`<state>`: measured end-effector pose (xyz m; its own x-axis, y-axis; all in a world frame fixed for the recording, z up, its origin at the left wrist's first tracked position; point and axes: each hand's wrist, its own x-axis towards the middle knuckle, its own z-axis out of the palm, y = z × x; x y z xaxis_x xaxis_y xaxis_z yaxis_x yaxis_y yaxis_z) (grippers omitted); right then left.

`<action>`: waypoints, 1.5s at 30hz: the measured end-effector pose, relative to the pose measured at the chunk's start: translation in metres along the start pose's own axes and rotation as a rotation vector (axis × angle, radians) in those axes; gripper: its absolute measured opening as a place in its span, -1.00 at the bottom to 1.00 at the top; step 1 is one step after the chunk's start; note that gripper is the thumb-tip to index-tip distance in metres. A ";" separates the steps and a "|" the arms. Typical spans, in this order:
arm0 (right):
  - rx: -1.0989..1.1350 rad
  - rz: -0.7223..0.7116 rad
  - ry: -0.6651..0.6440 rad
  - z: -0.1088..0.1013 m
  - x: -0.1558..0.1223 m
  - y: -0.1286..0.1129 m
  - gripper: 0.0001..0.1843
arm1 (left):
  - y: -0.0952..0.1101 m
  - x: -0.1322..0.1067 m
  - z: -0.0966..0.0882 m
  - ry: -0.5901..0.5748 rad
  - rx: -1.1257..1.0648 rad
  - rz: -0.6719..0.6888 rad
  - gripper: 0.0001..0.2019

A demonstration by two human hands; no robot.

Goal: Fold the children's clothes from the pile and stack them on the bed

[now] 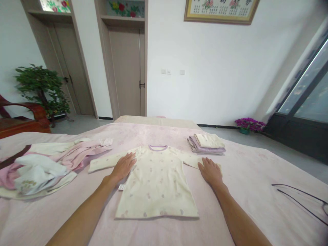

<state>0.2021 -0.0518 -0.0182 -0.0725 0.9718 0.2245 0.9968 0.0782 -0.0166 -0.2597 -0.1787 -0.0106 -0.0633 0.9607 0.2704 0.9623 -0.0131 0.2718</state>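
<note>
Shirt [156, 181], centre: cream, scattered small grey and pink motifs, lavender neckline
Folded stack [207, 141], right of centre: cream above lavender
Clothes pile [41, 171], left: pink, white and cream, one dark brown band
Cloth [251, 171], lower frame: pale pink, faint floral print
Flowers [249, 124], right: vivid purple
Doors [125, 68], upper left: grey-brown
Plant [38, 83], far left: green

Room is left on the pink sheet [251, 194] between the right grip [211, 171] and the eyeglasses [299, 190], and beyond the collar [158, 149] of the shirt [156, 184]. Leftward, passage is blocked by heaped clothes [43, 171]; beyond the right grip, by the folded stack [206, 143].
</note>
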 end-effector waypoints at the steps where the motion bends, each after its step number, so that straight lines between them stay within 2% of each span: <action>1: -0.001 -0.002 0.005 0.000 0.000 0.000 -0.40 | -0.002 0.002 0.003 -0.030 0.039 -0.022 -0.48; 3: -0.001 -0.005 0.011 0.001 0.000 0.001 -0.40 | -0.008 0.004 0.006 -0.064 0.119 -0.065 -0.47; 6: 0.000 -0.005 -0.001 0.002 0.001 0.002 -0.40 | -0.023 0.000 0.005 -0.057 0.192 -0.131 -0.45; 10: 0.004 0.006 -0.022 0.003 0.003 0.003 -0.38 | -0.056 -0.009 -0.003 -0.033 0.272 -0.330 -0.41; 14: 0.009 0.008 -0.022 0.001 0.002 0.002 -0.39 | -0.084 -0.019 -0.012 0.029 0.315 -0.531 -0.37; 17: 0.012 -0.004 -0.007 -0.001 -0.001 0.000 -0.41 | -0.086 -0.025 -0.019 0.118 0.346 -0.586 -0.39; 20: 0.021 -0.012 0.013 -0.004 -0.003 -0.002 -0.44 | -0.070 -0.030 -0.023 0.218 0.389 -0.454 -0.50; 22: 0.024 -0.017 0.032 -0.007 -0.005 -0.004 -0.47 | -0.050 -0.036 -0.025 0.256 0.352 -0.252 -0.59; 25: 0.037 -0.022 0.083 -0.014 -0.008 -0.008 -0.51 | -0.010 -0.052 -0.027 0.288 0.143 0.107 -0.67; 28: 0.079 -0.052 0.158 -0.024 -0.016 -0.013 -0.57 | 0.034 -0.076 -0.030 0.194 -0.105 0.370 -0.75; 30: 0.130 -0.094 0.179 -0.032 -0.026 -0.019 -0.60 | 0.057 -0.091 -0.034 0.131 -0.226 0.463 -0.77; 32: 0.197 -0.140 0.135 -0.040 -0.040 -0.027 -0.64 | 0.072 -0.100 -0.037 0.057 -0.284 0.517 -0.79; 35: 0.264 -0.225 0.040 -0.052 -0.066 -0.040 -0.66 | 0.081 -0.104 -0.044 -0.055 -0.276 0.556 -0.78; 38: 0.215 -0.333 0.054 -0.065 -0.091 -0.053 -0.66 | 0.085 -0.103 -0.051 -0.135 -0.217 0.557 -0.71; 42: 0.117 -0.443 0.059 -0.074 -0.108 -0.063 -0.65 | 0.092 -0.108 -0.058 -0.178 -0.125 0.538 -0.51; 45: 0.115 -0.410 0.030 -0.070 -0.103 -0.059 -0.62 | 0.095 -0.114 -0.059 -0.170 -0.094 0.537 -0.42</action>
<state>0.1533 -0.1724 0.0274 -0.4598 0.8481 0.2632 0.8751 0.4832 -0.0284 -0.1767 -0.3055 0.0388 0.4790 0.8437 0.2424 0.8197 -0.5287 0.2204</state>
